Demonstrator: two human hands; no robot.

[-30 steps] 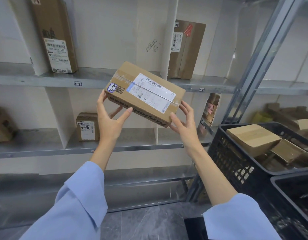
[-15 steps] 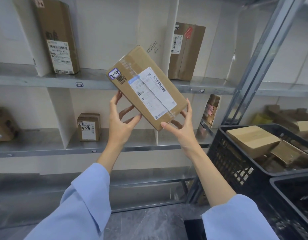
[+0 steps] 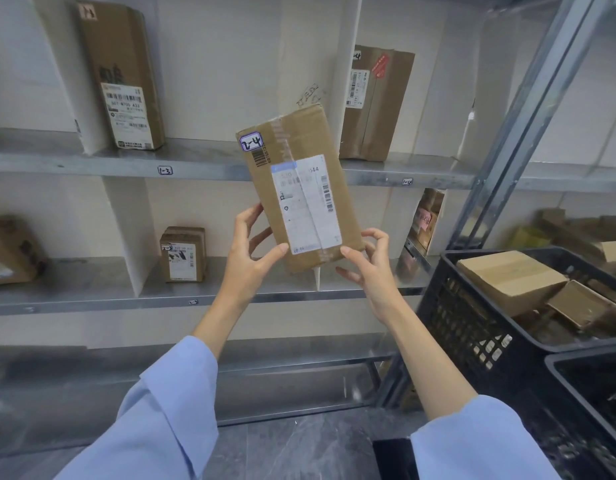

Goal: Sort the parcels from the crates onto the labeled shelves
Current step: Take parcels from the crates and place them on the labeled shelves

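— What takes up most of the view?
— A grey metal shelving rack [image 3: 92, 164], split by white dividers, runs across the far side. Near right stands a black plastic lattice crate [image 3: 472, 327] with loose tan cardboard boxes [image 3: 507, 278] lying in it.

— Where is the one being sorted?
— The brown cardboard parcel [image 3: 299, 140] is up in the air in front of the rack, about centre. It is nearly upright, its top leaning left, with the white shipping label facing the camera. It touches no shelf.

— Who has it?
— Both hands, at its lower end. The left hand [image 3: 251, 261] grips the lower left edge, thumb on the front face and fingers [image 3: 247, 216] curled behind. The right hand [image 3: 372, 268] pinches the lower right corner between thumb and forefinger, its other fingers loosely spread below.

— And on the shelves?
— A tall brown box [image 3: 123, 77] stands upper left and a taped brown box [image 3: 375, 102] upper right. A small brown box [image 3: 183, 252] sits on the middle shelf, left of the hands.

— Any markings?
— A purple-edged sticker [image 3: 251, 142] at the parcel's top left reads "2-4". On the upper shelf edge, a left white tag [image 3: 165, 170] reads "1-3" and a right white tag [image 3: 407, 181] reads "1-4".
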